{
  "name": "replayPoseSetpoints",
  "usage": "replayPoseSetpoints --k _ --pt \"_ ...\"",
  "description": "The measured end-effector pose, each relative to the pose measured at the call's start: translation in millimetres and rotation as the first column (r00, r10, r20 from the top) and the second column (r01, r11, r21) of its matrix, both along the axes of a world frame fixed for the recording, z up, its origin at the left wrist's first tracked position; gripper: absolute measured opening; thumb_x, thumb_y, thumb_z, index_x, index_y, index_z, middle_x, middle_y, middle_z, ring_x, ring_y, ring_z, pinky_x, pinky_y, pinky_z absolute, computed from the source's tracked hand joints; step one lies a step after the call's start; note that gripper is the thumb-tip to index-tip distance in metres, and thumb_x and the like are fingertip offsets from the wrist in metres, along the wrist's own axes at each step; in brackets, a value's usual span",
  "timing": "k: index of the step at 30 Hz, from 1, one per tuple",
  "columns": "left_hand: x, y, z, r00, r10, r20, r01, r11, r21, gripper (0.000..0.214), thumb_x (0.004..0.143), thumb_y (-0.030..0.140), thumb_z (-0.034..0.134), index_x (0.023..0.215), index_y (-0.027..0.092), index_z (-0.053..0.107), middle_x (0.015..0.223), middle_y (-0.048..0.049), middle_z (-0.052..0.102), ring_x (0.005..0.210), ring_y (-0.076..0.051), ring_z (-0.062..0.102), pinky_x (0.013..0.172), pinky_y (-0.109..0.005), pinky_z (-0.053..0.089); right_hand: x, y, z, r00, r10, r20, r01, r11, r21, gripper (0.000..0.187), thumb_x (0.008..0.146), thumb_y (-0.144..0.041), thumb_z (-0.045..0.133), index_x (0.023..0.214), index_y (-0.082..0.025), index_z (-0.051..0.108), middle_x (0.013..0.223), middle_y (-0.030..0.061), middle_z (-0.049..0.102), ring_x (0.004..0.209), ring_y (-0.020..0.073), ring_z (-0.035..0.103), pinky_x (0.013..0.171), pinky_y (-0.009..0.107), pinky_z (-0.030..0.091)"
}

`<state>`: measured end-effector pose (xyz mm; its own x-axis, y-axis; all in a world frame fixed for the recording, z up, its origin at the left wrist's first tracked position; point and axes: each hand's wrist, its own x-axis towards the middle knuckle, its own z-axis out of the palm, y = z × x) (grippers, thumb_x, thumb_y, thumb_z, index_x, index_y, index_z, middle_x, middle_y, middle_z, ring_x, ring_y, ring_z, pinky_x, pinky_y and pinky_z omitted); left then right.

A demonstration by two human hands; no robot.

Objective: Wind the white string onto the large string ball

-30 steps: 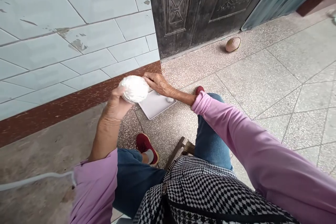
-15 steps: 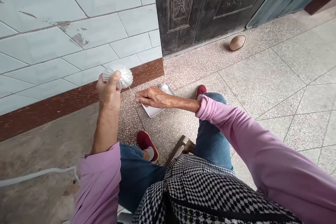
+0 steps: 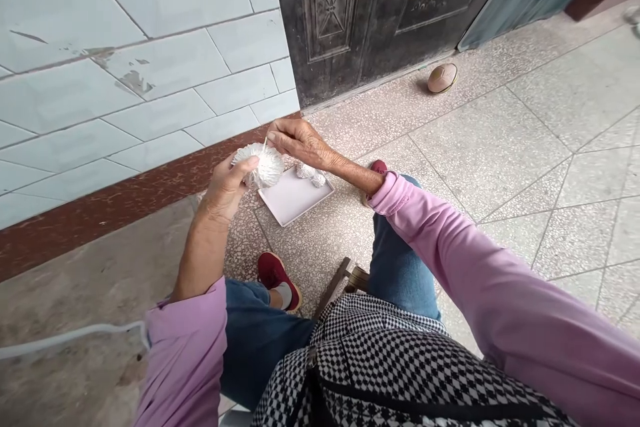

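Observation:
My left hand grips a white ball of thread from below and behind. My right hand is just right of the ball, its fingertips pinched on a thin white strand that runs up from the ball's top. Under both hands a flat white tray lies on the terrazzo floor, with small white lumps at its far edge, partly hidden by my right wrist. I sit on a low wooden stool, knees apart, red shoes on the floor.
A tiled wall with a dark red skirting stands close on the left. A dark carved door is ahead, and a small round tan object lies at its foot. A white cord runs across the floor at lower left.
My left hand has brought the ball back down and right toward the tray. My right hand has risen from the tray to the ball's top and pinches the strand.

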<state>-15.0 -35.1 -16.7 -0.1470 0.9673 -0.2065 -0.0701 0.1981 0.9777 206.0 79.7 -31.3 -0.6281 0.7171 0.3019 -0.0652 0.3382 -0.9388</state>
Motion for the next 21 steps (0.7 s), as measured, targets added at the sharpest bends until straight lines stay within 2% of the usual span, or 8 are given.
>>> replayPoseSetpoints --k 4,8,11,13,16,18,20,21 --pt "9.8 -4.6 5.5 0.998 -0.028 0.049 0.029 0.999 -0.015 0.09 0.069 0.067 0.119 0.133 0.018 0.08 0.128 -0.0162 0.087 0.129 -0.04 0.079 0.107 -0.052 0.066 -1.4 -2.3 6.0 0.992 -0.047 0.118 0.045 0.999 0.022 0.048 0.14 -0.043 0.068 0.098 -0.021 0.063 0.088 -0.0005 0.064 0.084 0.017 0.053 0.085 0.029 0.047" --pt "18.6 -11.1 9.9 0.999 0.012 0.051 -0.009 0.998 -0.069 0.087 0.06 0.061 0.122 0.126 0.022 0.081 0.127 -0.0157 0.089 0.133 -0.043 0.081 0.1 -0.048 0.072 -5.5 -2.9 7.4 0.981 -0.042 0.189 0.033 0.998 0.05 0.053 0.136 -0.055 0.074 0.096 -0.024 0.06 0.091 0.0011 0.063 0.092 0.0218 0.056 0.09 0.032 0.05" --pt "24.9 -15.4 28.5 0.967 0.056 0.25 -0.07 0.996 0.049 0.08 0.062 0.072 0.11 0.115 0.023 0.079 0.13 -0.0192 0.088 0.143 -0.05 0.079 0.099 -0.052 0.076 -9.4 1.0 1.4 0.987 -0.019 0.16 0.012 0.999 0.047 0.055 0.139 -0.059 0.067 0.096 -0.025 0.06 0.092 0.0021 0.063 0.093 0.0232 0.057 0.093 0.033 0.052" --pt "16.0 -17.0 43.0 0.936 0.058 0.348 -0.127 0.976 0.178 0.084 0.067 0.085 0.104 0.118 0.024 0.078 0.139 -0.0187 0.087 0.154 -0.052 0.075 0.104 -0.053 0.077 -11.1 4.5 -5.0 0.99 -0.009 0.138 0.002 0.999 0.046 0.055 0.141 -0.058 0.061 0.098 -0.024 0.061 0.092 0.0017 0.062 0.092 0.0227 0.057 0.093 0.033 0.051" --pt "-26.7 -18.7 55.5 0.938 0.177 0.299 -0.266 0.92 0.289 0.105 0.063 0.102 0.105 0.132 0.03 0.072 0.156 -0.0087 0.084 0.175 -0.041 0.061 0.119 -0.041 0.072 -8.6 11.7 -13.6 0.985 0.005 0.174 -0.013 0.999 0.045 0.055 0.142 -0.053 0.062 0.096 -0.023 0.062 0.09 0.0 0.061 0.088 0.0206 0.055 0.091 0.031 0.046" --pt "-69.1 -22.3 56.0 0.904 0.363 0.225 -0.417 0.864 0.283 0.121 0.054 0.114 0.096 0.139 0.036 0.062 0.17 -0.0032 0.077 0.189 -0.033 0.049 0.127 -0.035 0.068 -2.4 18.5 -16.6 0.972 0.01 0.235 -0.021 0.999 0.044 0.05 0.14 -0.04 0.064 0.094 -0.022 0.062 0.09 -0.0005 0.062 0.087 0.0191 0.054 0.091 0.031 0.045" --pt "-113.3 -30.0 53.0 0.855 0.514 0.073 -0.517 0.833 0.196 0.124 0.043 0.11 0.087 0.139 0.039 0.055 0.176 -0.0031 0.072 0.194 -0.033 0.044 0.122 -0.04 0.073 7.2 27.2 -17.4 0.958 0.001 0.288 -0.013 0.999 0.042 0.045 0.137 -0.022 0.062 0.092 -0.02 0.064 0.09 -0.0001 0.064 0.087 0.0183 0.056 0.091 0.031 0.044" --pt "-133.4 -35.5 51.0 0.814 0.58 0.035 -0.575 0.796 0.19 0.119 0.05 0.109 0.081 0.144 0.041 0.054 0.181 -0.0023 0.068 0.197 -0.031 0.04 0.122 -0.042 0.074 12.9 32.0 -17.3 0.951 -0.011 0.308 -0.003 0.999 0.043 0.043 0.134 -0.014 0.06 0.092 -0.02 0.065 0.09 -0.0001 0.065 0.088 0.0182 0.056 0.091 0.031 0.044"
